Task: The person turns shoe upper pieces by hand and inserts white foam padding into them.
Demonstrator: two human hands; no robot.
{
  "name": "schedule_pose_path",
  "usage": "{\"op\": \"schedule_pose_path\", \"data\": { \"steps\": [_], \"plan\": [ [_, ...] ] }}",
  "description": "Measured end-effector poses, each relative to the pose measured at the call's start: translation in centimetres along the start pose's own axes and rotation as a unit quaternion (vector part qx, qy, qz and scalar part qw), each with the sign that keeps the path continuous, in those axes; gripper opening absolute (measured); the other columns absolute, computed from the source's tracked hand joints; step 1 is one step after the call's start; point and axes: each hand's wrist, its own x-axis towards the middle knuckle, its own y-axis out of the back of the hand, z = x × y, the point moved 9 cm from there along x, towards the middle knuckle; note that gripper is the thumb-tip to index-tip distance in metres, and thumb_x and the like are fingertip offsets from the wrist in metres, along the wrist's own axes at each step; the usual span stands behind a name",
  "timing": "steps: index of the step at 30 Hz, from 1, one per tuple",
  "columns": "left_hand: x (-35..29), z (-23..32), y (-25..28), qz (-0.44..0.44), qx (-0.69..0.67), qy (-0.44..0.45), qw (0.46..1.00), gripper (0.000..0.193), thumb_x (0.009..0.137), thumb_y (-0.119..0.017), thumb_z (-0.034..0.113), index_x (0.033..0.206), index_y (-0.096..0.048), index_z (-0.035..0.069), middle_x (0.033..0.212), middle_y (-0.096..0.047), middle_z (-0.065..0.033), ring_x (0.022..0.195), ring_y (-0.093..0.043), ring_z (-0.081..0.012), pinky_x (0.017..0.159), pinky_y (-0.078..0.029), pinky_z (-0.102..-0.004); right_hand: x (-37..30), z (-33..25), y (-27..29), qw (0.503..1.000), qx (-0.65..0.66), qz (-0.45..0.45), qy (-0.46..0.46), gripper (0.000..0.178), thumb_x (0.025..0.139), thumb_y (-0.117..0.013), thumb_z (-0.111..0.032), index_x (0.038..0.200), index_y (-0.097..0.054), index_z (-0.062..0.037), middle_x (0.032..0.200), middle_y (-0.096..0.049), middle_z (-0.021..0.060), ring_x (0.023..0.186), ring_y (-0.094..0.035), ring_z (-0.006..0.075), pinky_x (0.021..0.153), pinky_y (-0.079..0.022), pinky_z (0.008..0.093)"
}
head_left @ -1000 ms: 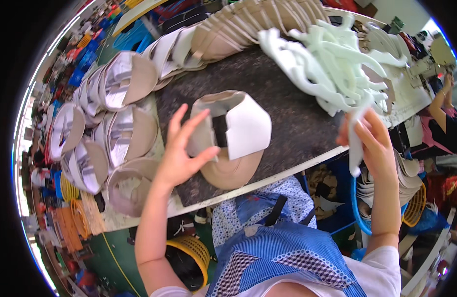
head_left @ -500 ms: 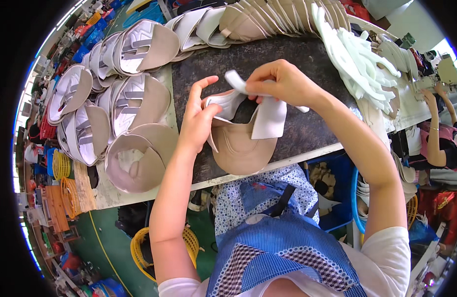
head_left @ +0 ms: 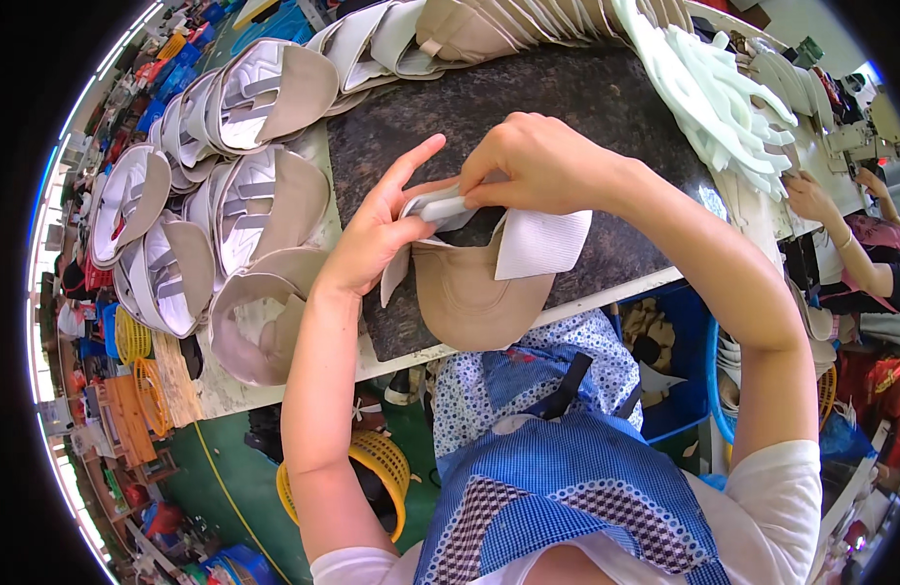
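In front of me, at the near edge of a dark work mat, is a beige shoe upper with its rounded toe part toward my body. Its white-lined side flap stands out to the right. My left hand grips the upper's left edge between thumb and fingers, with the index finger stretched out. A white foam strip lies along the inside of the opening, pinched at one end by my right hand. The right fingertips and the strip's far end are partly hidden.
Stacked uppers with white linings stand on the left, one more upper nearer. A long row of beige uppers runs along the back. Pale foam strips are heaped back right. Below are a blue bin and yellow basket. Another person's hand is at right.
My right hand has moved left and brought the foam strip down from above the upper into its opening. The flap has spread further right. My left hand keeps its grip.
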Motion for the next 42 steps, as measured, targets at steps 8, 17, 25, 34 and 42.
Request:
{"op": "schedule_pose_path", "data": {
  "steps": [8, 17, 25, 34, 42],
  "plan": [
    [0.0, 0.1, -0.7, -0.017, 0.011, -0.036, 0.999, 0.079, 0.083, -0.059, -0.004, 0.156, -0.034, 0.013, 0.136, -0.061, -0.0126, 0.123, -0.056, -0.0151, 0.106, -0.039, -0.0290, 0.3, 0.3, 0.0, 0.999, -0.020, 0.023, -0.036, 0.019, 0.081, -0.073, -0.022, 0.091, -0.077, -0.0064, 0.083, -0.073, 0.0132, 0.077, -0.070, 0.0322, 0.073, -0.054, 0.0416],
    [-0.7, 0.5, -1.6, 0.133, 0.129, -0.113, 0.976, 0.052, 0.100, -0.053, 0.004, 0.150, -0.041, 0.008, 0.134, -0.062, -0.0124, 0.119, -0.058, -0.0147, 0.104, -0.043, -0.0296, -3.7, 1.9, 2.5, 0.980, -0.027, 0.158, -0.116, 0.022, 0.081, -0.071, -0.030, 0.085, -0.070, -0.0087, 0.077, -0.071, 0.0110, 0.074, -0.070, 0.0333, 0.068, -0.056, 0.0423],
    [-0.4, 0.9, -1.9, 0.183, 0.147, -0.141, 0.962, 0.044, 0.096, -0.061, 0.003, 0.139, -0.053, 0.004, 0.119, -0.070, -0.0129, 0.104, -0.066, -0.0146, 0.092, -0.051, -0.0283, -4.5, 1.1, 2.1, 0.976, -0.041, 0.190, -0.100, 0.019, 0.085, -0.069, -0.027, 0.090, -0.070, -0.0079, 0.078, -0.071, 0.0115, 0.077, -0.069, 0.0331, 0.067, -0.054, 0.0440],
    [-0.8, 0.9, -2.8, 0.181, 0.130, -0.141, 0.965, 0.046, 0.089, -0.057, -0.005, 0.135, -0.058, 0.003, 0.117, -0.070, -0.0130, 0.105, -0.065, -0.0141, 0.090, -0.051, -0.0271, -5.5, 0.8, 2.0, 0.955, -0.036, 0.293, -0.039, 0.024, 0.084, -0.072, -0.030, 0.089, -0.067, -0.0070, 0.078, -0.070, 0.0100, 0.073, -0.070, 0.0306, 0.062, -0.053, 0.0397],
    [3.0, 1.4, -4.2, -0.001, 0.208, 0.001, 0.978, 0.029, 0.088, -0.075, 0.011, 0.114, -0.070, -0.001, 0.082, -0.070, -0.0006, 0.075, -0.063, -0.0054, 0.070, -0.049, -0.0228, -7.3, 1.6, 3.0, 0.951, -0.142, 0.262, -0.086, 0.053, 0.070, -0.084, -0.047, 0.087, -0.051, -0.0088, 0.064, -0.063, 0.0077, 0.059, -0.066, 0.0295, 0.051, -0.049, 0.0390]
  ]
}}
